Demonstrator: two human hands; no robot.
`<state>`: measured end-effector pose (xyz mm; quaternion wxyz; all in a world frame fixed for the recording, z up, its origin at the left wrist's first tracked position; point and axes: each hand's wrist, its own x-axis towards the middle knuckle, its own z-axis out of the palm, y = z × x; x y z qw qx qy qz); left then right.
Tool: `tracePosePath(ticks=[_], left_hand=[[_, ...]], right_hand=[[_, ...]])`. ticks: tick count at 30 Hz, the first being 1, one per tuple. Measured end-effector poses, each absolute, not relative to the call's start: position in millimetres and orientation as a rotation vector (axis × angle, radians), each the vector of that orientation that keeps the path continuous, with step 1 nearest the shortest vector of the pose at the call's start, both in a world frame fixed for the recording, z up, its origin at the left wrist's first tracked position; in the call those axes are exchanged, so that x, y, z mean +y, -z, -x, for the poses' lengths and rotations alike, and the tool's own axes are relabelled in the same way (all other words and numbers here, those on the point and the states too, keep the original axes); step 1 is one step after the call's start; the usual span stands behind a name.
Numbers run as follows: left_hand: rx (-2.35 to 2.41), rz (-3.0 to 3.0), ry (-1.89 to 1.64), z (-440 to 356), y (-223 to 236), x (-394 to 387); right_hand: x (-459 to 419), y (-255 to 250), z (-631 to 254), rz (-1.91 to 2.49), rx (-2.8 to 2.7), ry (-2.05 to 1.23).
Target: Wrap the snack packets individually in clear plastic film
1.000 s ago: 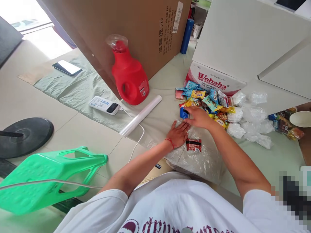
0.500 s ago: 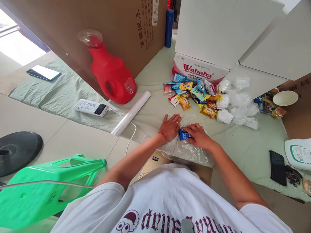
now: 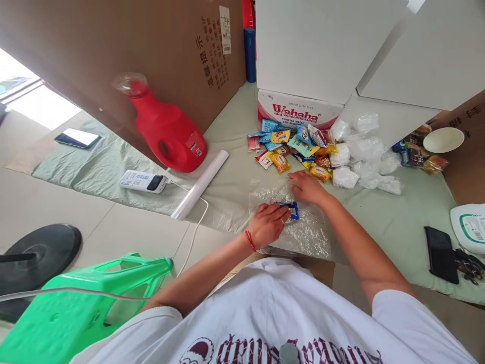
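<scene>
A small blue snack packet (image 3: 294, 210) lies on a sheet of clear bubble wrap (image 3: 308, 235) in front of me. My left hand (image 3: 268, 222) rests flat across the packet, fingers stretched out and covering its left part. Over the far right part of the bubble wrap is my right hand (image 3: 308, 188), slightly blurred, its fingers bent a little and apart from the thumb. Whether it touches the sheet I cannot tell. Just beyond it sits a pile of colourful snack packets (image 3: 280, 162).
Several wrapped bundles (image 3: 366, 156) sit right of the pile, before a Wahaba carton (image 3: 299, 108). Leftward are a film roll (image 3: 200, 184), a power bank (image 3: 142, 181), a red jug (image 3: 170, 134) and a green stool (image 3: 76, 298). A black phone (image 3: 441, 255) lies at right.
My right hand has let go of the blue packet and moved away from me to the far part of the wrap. My left hand has come nearer and onto the packet.
</scene>
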<state>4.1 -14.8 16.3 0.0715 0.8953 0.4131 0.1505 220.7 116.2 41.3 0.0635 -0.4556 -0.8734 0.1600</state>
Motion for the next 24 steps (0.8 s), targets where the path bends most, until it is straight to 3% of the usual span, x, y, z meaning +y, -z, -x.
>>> tracePosePath(ticks=[8,15,19,24], left_hand=[[1.295,-2.8,-0.271,-9.0,-1.7,-21.8],[1.292,-2.749,-0.313,-11.4,0.4,-25.6],[1.166,-2.563,-0.508,-0.1,13.4,-30.8],[1.261,-2.178,-0.992,31.9,19.9,-42.7]], right_hand=[[153.0,-36.0,-184.1,1.444,-2.663,-0.581],[78.3,-72.7,-220.5,1.018,-2.713,-0.697],[30.9,-46.9,-230.4,0.826,-2.747,-0.717],[12.8,-8.3,-226.3,0.909,-2.77,-0.719]])
